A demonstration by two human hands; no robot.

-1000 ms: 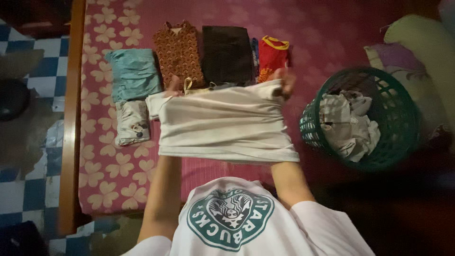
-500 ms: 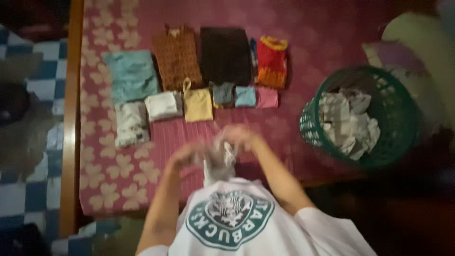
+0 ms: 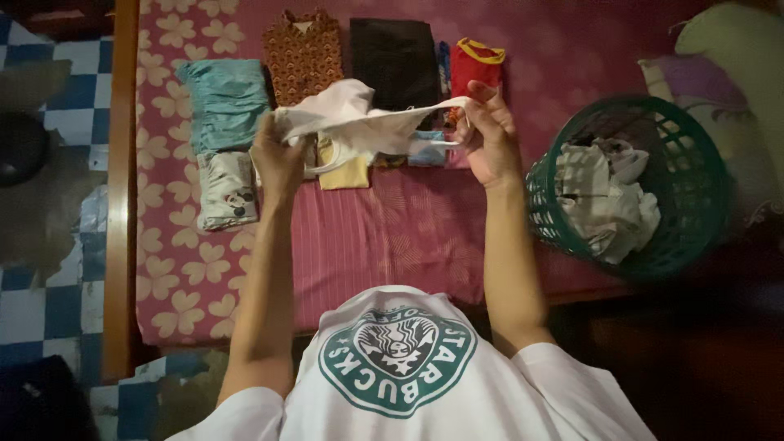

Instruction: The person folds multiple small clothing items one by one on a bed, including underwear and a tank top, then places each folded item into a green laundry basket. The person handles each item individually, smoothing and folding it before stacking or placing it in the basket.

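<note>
A small white garment (image 3: 359, 122) is held stretched in the air above the far half of the bed (image 3: 392, 237), over the row of folded pieces. It is pinched at one end by the left hand (image 3: 276, 155), whose fingers are closed on a bunched fold of the cloth, and at the other by the right hand (image 3: 488, 135), whose fingertips are closed on a thin edge or strap. The middle of the cloth sags and looks twisted, so the shape of the garment cannot be fully made out.

To fold it well, the cloth would best be pulled taut and level between both hands, the twist shaken out, and the seams matched before any crease is set. The pinches are better kept at corners than at bunched cloth, so that the fold comes out square.

Directly beneath lie a yellow folded piece (image 3: 345, 170) and a light blue one (image 3: 426, 149). Behind these, along the far edge of the bed, a teal stack (image 3: 224, 102), an orange patterned garment (image 3: 304, 53), a black one (image 3: 396, 57) and a red one with yellow trim (image 3: 476, 67) are laid. A pale printed piece (image 3: 227, 189) lies towards the left edge. At the right edge stands a green laundry basket (image 3: 702, 155) with crumpled pale clothes in it.
</note>
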